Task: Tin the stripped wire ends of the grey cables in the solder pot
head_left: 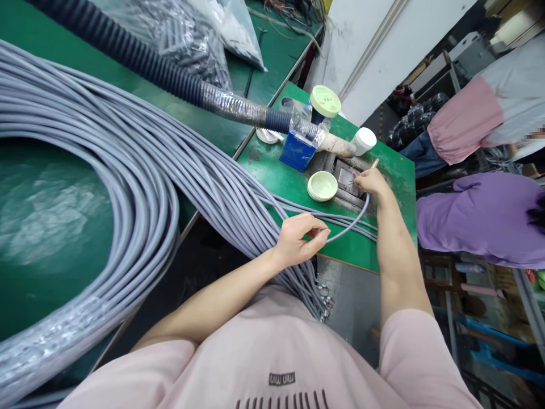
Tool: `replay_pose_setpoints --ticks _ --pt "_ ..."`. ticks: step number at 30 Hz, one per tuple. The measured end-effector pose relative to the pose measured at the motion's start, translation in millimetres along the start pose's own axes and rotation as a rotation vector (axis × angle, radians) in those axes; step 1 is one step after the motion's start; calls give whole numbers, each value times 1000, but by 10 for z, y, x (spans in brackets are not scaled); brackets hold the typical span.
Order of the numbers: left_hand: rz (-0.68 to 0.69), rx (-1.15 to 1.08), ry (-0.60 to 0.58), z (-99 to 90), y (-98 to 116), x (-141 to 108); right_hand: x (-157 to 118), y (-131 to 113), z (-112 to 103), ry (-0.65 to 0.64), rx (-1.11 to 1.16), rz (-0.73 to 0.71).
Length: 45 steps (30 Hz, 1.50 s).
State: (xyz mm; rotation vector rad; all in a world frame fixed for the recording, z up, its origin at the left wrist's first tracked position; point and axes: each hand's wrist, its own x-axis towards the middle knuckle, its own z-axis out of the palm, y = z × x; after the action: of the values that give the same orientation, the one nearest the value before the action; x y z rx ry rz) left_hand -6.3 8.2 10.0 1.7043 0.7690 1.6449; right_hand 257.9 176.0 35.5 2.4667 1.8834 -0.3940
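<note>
My left hand (301, 240) is closed around a grey cable (347, 229) near the front edge of the green table. The cable curves up to my right hand (371, 183), whose fingers are pinched at its end, beside a small metal solder pot (347, 177). What exactly those fingertips grip is too small to tell. A pale green round dish (322, 186) sits left of the pot. Behind it, a taped nozzle (336, 145) on a black hose points toward the pot, next to a blue box (298, 151).
A large coil of grey cables (149, 142) covers the left table and crosses onto this one. A white jar (364, 140) and a green-lidded container (325, 102) stand at the back. Two people, one in a purple top (477, 218), are at the right.
</note>
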Motion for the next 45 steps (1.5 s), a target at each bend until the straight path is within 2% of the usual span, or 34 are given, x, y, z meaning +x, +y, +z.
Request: replay_pose_setpoints --ticks 4,7,10,14,21,26,31,36,39,42,45 --pt "2 -2 2 -2 4 4 -27 -26 -32 8 4 -1" --pt "8 -12 6 0 3 4 -120 -61 -140 27 13 -34" --pt "7 -15 4 4 -3 -2 -303 -158 -293 40 67 -157" --pt "-1 -5 -2 12 -17 -22 -597 -424 -409 -10 133 -335" --pt "5 -7 1 25 -28 -33 -827 -894 -256 -24 -85 -488" --pt "24 -3 4 23 -23 -17 -854 -1061 -154 -64 -297 -491" --pt "22 -6 3 23 -21 -13 -883 -1161 -106 -73 -424 -435" --pt "30 -6 3 26 -26 -15 -866 -1182 -58 -43 -455 -410" --pt "29 -19 8 30 -33 -16 -835 -1102 -128 -29 -379 -432" --pt "27 -35 21 30 -37 -16 -769 -900 -274 -17 -177 -470" --pt "25 -43 21 26 -36 -15 -640 -600 -367 3 47 -398"
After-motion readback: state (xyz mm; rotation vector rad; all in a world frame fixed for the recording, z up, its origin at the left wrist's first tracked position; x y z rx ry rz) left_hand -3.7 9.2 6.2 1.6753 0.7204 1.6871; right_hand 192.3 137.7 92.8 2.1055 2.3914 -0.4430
